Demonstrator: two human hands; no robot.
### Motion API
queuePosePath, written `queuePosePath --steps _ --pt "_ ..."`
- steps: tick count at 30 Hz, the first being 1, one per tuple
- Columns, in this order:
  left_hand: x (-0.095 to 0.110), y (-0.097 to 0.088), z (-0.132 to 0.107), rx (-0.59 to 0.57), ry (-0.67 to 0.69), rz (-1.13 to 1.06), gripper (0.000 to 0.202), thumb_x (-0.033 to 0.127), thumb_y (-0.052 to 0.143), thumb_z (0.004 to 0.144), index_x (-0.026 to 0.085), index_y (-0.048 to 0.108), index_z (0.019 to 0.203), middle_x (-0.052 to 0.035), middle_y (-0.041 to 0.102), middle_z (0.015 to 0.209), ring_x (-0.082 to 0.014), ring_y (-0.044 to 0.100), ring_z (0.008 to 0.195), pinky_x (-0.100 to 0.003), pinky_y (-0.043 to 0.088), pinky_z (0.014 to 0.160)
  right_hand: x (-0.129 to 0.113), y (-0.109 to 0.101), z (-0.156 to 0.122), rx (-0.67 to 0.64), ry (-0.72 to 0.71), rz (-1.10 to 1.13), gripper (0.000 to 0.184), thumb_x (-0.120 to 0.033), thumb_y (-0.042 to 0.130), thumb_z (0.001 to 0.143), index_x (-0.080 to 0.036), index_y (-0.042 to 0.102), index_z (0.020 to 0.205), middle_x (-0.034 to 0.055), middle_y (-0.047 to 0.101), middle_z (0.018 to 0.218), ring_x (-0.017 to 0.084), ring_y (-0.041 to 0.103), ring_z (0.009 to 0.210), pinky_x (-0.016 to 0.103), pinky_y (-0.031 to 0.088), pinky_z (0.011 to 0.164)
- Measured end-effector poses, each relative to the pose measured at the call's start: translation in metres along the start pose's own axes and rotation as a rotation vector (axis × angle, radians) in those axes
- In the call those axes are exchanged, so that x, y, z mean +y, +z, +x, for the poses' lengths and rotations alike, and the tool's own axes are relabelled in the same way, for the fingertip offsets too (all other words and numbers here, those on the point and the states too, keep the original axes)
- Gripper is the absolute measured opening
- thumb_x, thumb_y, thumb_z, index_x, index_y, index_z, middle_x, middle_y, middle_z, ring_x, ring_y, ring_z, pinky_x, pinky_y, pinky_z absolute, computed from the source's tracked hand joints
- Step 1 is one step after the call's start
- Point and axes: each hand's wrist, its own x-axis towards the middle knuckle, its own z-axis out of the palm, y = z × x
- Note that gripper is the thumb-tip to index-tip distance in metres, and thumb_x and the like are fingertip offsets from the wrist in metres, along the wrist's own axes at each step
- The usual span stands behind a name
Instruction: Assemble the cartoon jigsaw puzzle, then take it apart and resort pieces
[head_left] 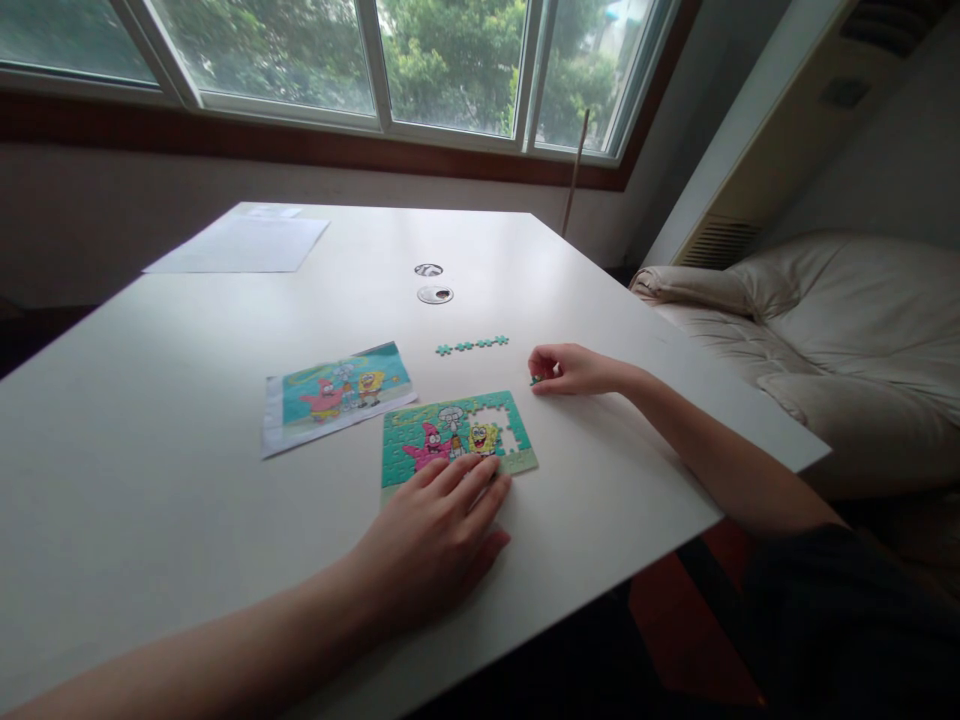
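Observation:
A cartoon jigsaw puzzle (412, 437) lies on the white table, with a gap in its upper right where white shows through. My left hand (442, 520) rests flat over the puzzle's lower edge, fingers stretched out and covering part of it. To the right of the puzzle, my right hand (568, 369) is pinched on a small green puzzle piece (535, 380), mostly hidden by the fingers. Several loose green puzzle pieces (472, 345) lie in a row beyond the puzzle. Left of it is a printed sheet (337, 390) bearing the same cartoon picture.
Two round, flat discs (435, 295) lie farther back on the white table (187, 420). White papers (247, 243) sit at the far left corner. A cream leather sofa (847, 330) stands right of the table, and a window (450, 65) is behind it.

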Motion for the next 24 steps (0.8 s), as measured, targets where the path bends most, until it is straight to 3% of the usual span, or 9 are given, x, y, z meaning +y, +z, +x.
queuePosePath --steps 7,19,24 --pt "0.0 0.0 -0.001 -0.019 -0.013 -0.01 0.034 0.03 0.042 0.088 0.016 0.053 0.117 -0.0111 0.056 0.121 -0.0271 0.05 0.109 -0.043 0.042 0.089 -0.008 -0.002 -0.001 -0.089 -0.095 0.025 0.027 -0.031 0.053 0.081 -0.014 0.063 0.1 0.0019 0.058 0.074 0.009 0.046 0.062 0.021 0.036 0.058" --pt "0.0 -0.002 0.0 -0.007 -0.009 -0.013 0.034 0.029 0.042 0.088 0.015 0.053 0.117 -0.0117 0.056 0.119 -0.027 0.051 0.108 -0.043 0.042 0.089 -0.017 -0.001 -0.003 -0.007 -0.132 0.134 0.022 -0.032 0.063 0.073 -0.015 0.069 0.087 0.0058 0.061 0.088 0.011 0.053 0.072 0.021 0.041 0.06" --pt "0.0 -0.002 0.0 -0.014 -0.007 -0.019 0.033 0.029 0.042 0.088 0.016 0.052 0.117 -0.0113 0.056 0.119 -0.0265 0.051 0.108 -0.042 0.042 0.088 -0.018 0.0 -0.003 -0.008 -0.12 0.258 0.026 -0.033 0.063 0.074 -0.013 0.069 0.09 0.0049 0.064 0.078 0.011 0.055 0.068 0.023 0.043 0.06"
